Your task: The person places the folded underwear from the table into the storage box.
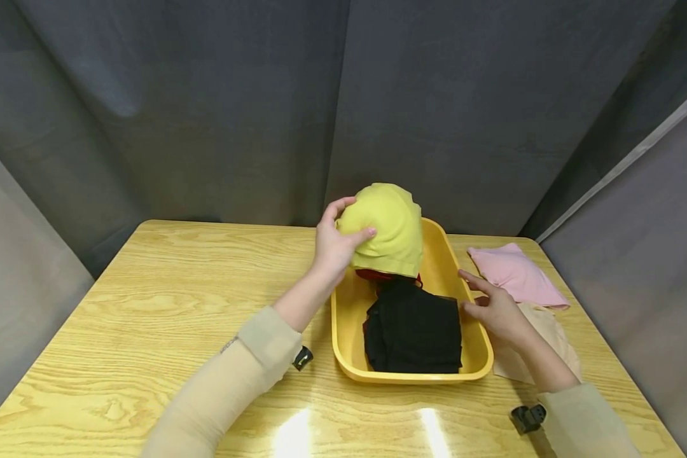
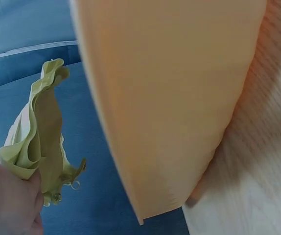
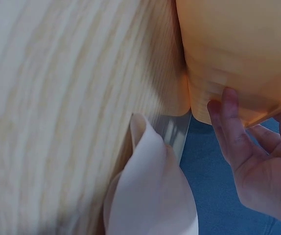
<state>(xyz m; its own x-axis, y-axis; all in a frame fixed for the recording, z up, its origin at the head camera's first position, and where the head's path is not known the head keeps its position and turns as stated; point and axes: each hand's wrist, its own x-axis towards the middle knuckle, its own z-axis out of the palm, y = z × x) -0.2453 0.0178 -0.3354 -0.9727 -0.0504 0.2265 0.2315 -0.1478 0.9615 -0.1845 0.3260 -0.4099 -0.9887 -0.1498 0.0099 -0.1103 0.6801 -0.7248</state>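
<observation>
My left hand (image 1: 333, 245) grips a folded yellow cloth (image 1: 385, 229), thumb on the near face and fingers behind its left edge. It is raised over the far part of a yellow plastic bin (image 1: 343, 331); the left wrist view shows the layered, wavy edges of the yellow cloth (image 2: 47, 122). In the bin's near part lies a folded black cloth (image 1: 415, 327), with a bit of red cloth (image 1: 372, 275) showing beneath the yellow one. At the bin's right rim is my right hand (image 1: 495, 308), its extended fingers (image 3: 236, 127) against the outer wall.
Right of the bin, a pink cloth (image 1: 518, 273) and a beige cloth (image 1: 549, 337) lie on the wooden table (image 1: 177, 305). Grey curtains (image 1: 235, 114) hang behind the table's far edge and along both sides.
</observation>
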